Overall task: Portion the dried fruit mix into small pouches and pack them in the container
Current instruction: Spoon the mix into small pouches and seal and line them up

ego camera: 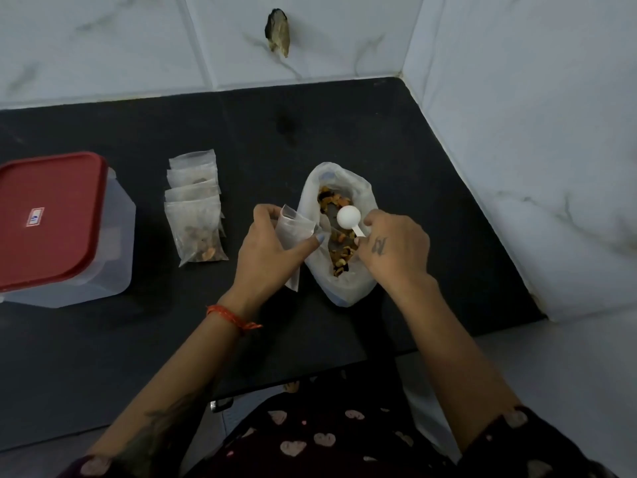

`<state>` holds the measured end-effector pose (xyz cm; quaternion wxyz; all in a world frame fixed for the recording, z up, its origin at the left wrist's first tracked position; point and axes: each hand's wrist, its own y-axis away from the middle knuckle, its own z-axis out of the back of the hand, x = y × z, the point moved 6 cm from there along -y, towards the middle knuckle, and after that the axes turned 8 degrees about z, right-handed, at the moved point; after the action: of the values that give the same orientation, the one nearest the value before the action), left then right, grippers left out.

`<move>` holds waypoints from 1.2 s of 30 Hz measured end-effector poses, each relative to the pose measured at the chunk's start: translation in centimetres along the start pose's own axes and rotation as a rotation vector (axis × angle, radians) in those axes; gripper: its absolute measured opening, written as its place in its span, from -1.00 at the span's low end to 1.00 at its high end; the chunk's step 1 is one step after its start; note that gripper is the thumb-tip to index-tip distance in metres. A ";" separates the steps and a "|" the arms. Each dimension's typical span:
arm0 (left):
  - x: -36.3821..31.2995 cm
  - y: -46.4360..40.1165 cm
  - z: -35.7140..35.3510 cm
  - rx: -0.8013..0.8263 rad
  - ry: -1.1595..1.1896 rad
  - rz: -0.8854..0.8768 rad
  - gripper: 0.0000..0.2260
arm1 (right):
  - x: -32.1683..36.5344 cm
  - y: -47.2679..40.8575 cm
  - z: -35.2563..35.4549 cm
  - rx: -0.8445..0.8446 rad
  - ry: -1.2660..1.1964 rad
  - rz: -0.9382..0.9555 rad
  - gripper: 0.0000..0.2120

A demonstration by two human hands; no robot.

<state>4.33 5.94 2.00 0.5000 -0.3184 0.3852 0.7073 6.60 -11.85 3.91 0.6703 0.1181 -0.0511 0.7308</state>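
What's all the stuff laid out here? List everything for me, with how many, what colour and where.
Container: one, clear plastic with a red lid shut on it, far left of the counter.
Filled pouches: an overlapping stack, exact count unclear, clear with brown fruit mix inside, between the container and the bag.
Big bag: one, whitish plastic, open, at the middle of the counter, holding the dried fruit mix, brown and orange.
Scoop: one, white, over the bag's mouth.
Empty pouch: one, clear, left of the bag.
Counter: one, black, against white marbled walls.
Left hand: holds the empty pouch; orange thread on the wrist.
Right hand: pinches the scoop's handle.
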 end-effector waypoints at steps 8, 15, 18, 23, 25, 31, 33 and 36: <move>-0.3 -0.7 -0.5 -0.048 -0.109 0.065 -0.48 | -0.3 -1.3 -0.7 0.064 0.024 -0.048 -0.79; -0.3 -0.7 -0.1 -0.081 -0.067 0.089 -0.54 | 1.1 -0.3 0.5 0.006 -0.148 0.075 -0.87; -0.9 -1.3 -0.6 -0.096 -0.082 0.066 -0.49 | 1.6 -0.3 -0.3 0.056 -0.254 0.068 -0.91; -1.6 -2.3 -1.5 -0.092 -0.131 0.087 -0.40 | 0.7 -0.6 -0.6 0.054 -0.187 0.037 -0.88; -1.4 -2.5 -1.7 -0.101 -0.148 0.096 -0.42 | 0.4 -0.6 -0.8 0.059 -0.126 0.038 -0.84; -0.3 -2.9 -1.0 -0.145 -0.188 0.101 -0.41 | -0.2 -0.9 -1.0 0.044 -0.071 0.047 -0.78; -0.2 -2.8 -1.0 -0.146 -0.186 0.095 -0.42 | -0.3 -0.8 -1.1 0.021 -0.146 0.060 -0.83; -0.3 -2.8 -0.8 -0.140 -0.154 0.088 -0.45 | -0.8 -0.7 0.0 -0.165 -0.330 0.089 -0.88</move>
<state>7.12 5.65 1.24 0.4729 -0.2801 0.3089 0.7762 7.36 -12.55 3.65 0.6274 0.1785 -0.2253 0.7237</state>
